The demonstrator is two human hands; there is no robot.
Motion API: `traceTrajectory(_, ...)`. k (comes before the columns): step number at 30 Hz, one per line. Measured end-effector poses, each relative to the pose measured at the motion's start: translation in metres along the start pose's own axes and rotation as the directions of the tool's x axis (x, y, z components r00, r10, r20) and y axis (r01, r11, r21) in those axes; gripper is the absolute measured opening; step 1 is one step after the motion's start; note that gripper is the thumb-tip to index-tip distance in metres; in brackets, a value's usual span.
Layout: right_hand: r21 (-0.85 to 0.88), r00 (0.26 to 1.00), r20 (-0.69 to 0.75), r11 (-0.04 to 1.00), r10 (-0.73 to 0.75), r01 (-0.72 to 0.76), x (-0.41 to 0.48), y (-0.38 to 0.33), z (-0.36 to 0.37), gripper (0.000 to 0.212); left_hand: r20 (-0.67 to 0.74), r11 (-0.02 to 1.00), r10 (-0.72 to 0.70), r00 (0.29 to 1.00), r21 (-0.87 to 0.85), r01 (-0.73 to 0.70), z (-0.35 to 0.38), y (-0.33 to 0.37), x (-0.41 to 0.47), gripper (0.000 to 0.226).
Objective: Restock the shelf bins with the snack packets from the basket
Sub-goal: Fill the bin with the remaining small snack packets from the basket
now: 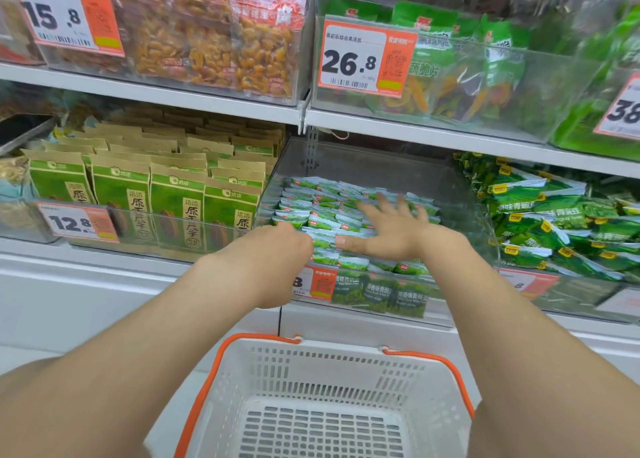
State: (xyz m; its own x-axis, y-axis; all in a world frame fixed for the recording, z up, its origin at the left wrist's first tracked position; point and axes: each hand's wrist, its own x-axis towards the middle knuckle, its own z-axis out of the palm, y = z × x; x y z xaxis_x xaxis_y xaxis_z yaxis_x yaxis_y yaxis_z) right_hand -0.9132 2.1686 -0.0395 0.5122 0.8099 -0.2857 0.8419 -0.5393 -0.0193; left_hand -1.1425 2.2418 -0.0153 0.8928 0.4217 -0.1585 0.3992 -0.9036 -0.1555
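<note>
Green snack packets (329,212) prob. light, slick, crushable, so pinch by crimped ends; right hand (388,229) flat, spread, pressing pile, gripping nothing; left hand (277,250) fingers hidden, can't tell.

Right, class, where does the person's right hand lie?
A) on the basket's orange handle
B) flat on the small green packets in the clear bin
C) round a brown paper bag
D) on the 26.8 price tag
B: the right hand lies with fingers spread flat on the small green packets inside the clear bin.
</note>
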Motion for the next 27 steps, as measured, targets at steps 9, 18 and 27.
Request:
traceTrajectory(9, 0.182, 0.993, 0.088, 0.978, 0.084, -0.099, -0.005, 0.025, 0.016, 0.111, -0.233, 0.986, -0.150, 0.961, -0.113, 0.126, -0.015, 0.009, 0.028, 0.043)
traceTrajectory(18, 0.216, 0.993, 0.109, 0.976, -0.043, 0.019, -0.033, 0.050, 0.007, 0.133, 0.119, 0.932, 0.119, 0.986, -0.355, -0.070, 0.019, 0.021, 0.104, 0.068)
traceTrajectory(27, 0.132, 0.985, -0.094, 0.979, -0.142, 0.154, -0.047, 0.066, -0.032, 0.057, 0.282, 0.941, 0.119, 0.952, -0.337, -0.017, 0.018, 0.018, 0.119, 0.089)
